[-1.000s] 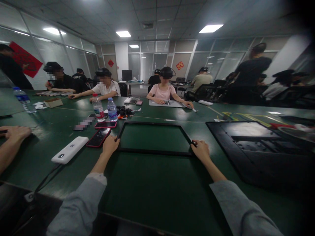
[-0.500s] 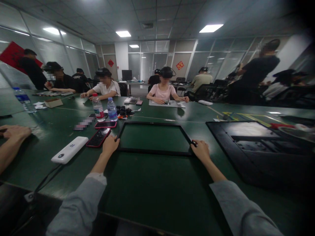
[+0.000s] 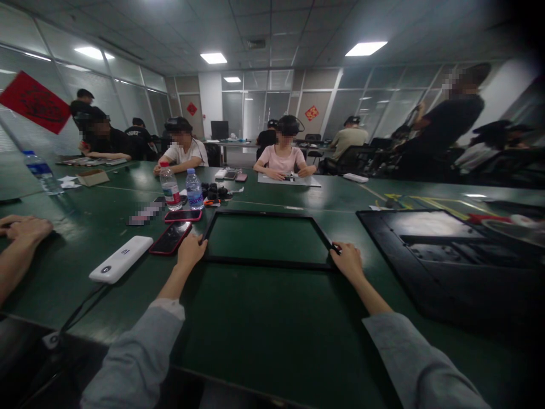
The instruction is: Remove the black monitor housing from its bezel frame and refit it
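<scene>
A thin black rectangular frame [image 3: 268, 263] with an open middle is in front of me at the table's centre. The green tabletop shows through it. My left hand [image 3: 191, 250] is closed around its left side, near the front corner. On the opposite side, my right hand [image 3: 348, 259] grips the right edge, also close to the front corner. Just left of my left hand lies a phone with a red edge [image 3: 171, 237]. To the right of my right hand is a large black panel [image 3: 409, 250], apart from the frame.
A white power bank [image 3: 121, 260] with a cable lies left on the green table [image 3: 272, 324]. Behind the phones stand two bottles, one red-capped [image 3: 171, 190], one blue-capped [image 3: 195, 193]. Another person's hands [image 3: 28, 228] rest at far left. Several people sit across the table.
My hands and the black frame stay where they were. Across the table, the seated people have shifted their hands, and a standing person at the far left has moved right.
</scene>
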A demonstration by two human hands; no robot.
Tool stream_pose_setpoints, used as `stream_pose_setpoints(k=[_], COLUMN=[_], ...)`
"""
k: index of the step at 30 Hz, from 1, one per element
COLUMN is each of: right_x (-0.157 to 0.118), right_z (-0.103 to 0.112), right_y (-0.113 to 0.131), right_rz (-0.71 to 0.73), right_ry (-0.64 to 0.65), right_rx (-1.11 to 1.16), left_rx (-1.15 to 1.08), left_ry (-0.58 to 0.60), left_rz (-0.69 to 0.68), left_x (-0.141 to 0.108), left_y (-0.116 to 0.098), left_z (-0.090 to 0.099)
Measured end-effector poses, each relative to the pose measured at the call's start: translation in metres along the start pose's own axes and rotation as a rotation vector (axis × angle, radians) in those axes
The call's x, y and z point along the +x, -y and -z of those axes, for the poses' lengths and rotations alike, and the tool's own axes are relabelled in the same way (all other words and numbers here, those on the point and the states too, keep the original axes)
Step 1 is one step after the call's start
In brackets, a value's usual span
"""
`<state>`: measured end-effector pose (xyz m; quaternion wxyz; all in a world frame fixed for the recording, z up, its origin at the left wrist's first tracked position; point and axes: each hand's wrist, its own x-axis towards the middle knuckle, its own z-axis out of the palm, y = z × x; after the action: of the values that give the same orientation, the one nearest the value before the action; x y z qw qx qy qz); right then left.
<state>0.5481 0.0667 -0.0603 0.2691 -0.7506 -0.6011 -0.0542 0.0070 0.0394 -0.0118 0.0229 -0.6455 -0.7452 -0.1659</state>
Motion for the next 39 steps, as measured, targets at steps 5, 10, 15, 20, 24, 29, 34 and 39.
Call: stream_pose_setpoints(k=[5,10,15,20,24,29,34,39], right_x=[0.000,0.000,0.000,-0.001,-0.003,-0.003,-0.001,0.002], right_z=[0.000,0.000,0.002,0.005,0.007,0.005,-0.002,-0.006], right_y=[0.000,0.000,0.001,0.004,0.008,0.009,0.003,0.000], right_rz=[0.003,0.007,-0.006,-0.018,0.011,0.079,0.053,0.087], right_ry=[-0.004,-0.013,0.004,0.026,0.005,-0.042,-0.055,-0.027], right_rx=[-0.006,-0.002,-0.003,0.014,0.032,0.112,0.045,0.013], left_rx=[0.022,0.028,0.012,0.001,0.002,-0.005,0.006,-0.001], left_ry=[0.008,0.004,0.010,0.008,0.005,-0.020,-0.029,-0.025], left_rz=[0.002,-0.005,0.004,0.002,0.011,0.024,-0.001,0.002], left_x=[0.000,0.001,0.001,0.001,0.000,-0.001,-0.002,-0.002], left_y=[0.000,0.001,0.001,0.001,0.001,-0.001,-0.002,-0.001], left_z=[0.000,-0.001,-0.002,-0.001,-0.001,-0.001,0.001,0.002])
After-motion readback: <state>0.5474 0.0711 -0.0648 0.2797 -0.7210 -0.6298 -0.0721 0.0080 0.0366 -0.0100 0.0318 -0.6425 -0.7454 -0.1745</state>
